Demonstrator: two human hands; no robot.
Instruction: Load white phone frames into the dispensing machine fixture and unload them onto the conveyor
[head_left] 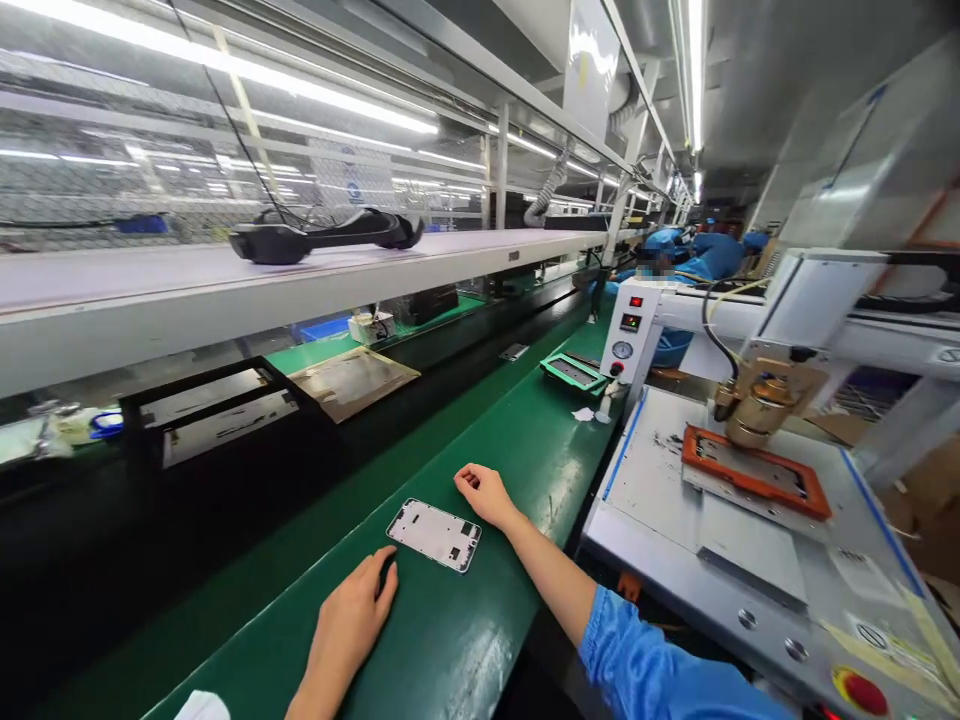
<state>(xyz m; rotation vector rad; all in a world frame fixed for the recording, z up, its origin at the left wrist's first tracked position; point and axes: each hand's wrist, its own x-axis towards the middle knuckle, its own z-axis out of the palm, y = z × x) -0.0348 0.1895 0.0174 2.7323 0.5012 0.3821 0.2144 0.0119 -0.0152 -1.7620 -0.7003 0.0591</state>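
Your left hand [358, 598] rests on the near left, thumb and fingers apart with a dark gap between them and nothing seen in it; its fingertips sit just beside the left end of the pale thin panel [433, 534]. Your right hand [482, 492] is beyond the panel's far right edge, apart from it, fingers curled in; whether the thumb meets them, or anything is pinched there, you cannot tell from this angle. The panel lies flat on the green desk [457, 640] between your two hands, with dark square cutouts toward its right end. To work it well, it seems best to take it by opposite edges, keep the fingertips off those cutouts and the broad pale face, and use a light, even touch, since a piece this thin looks likely to flex or scratch if dragged. Keep the white cloth [202, 706] at the near left away from it. Farther along the desk, the green tray [574, 371] and the white scrap [583, 414] are well clear of your hands. Mind your right sleeve [649, 650]: it is close to the machine [667, 530] on the right, where the brass-coloured head [761, 408] is over an orange frame [814, 490]. The red button [861, 690] is at the near right, worth knowing by feel.
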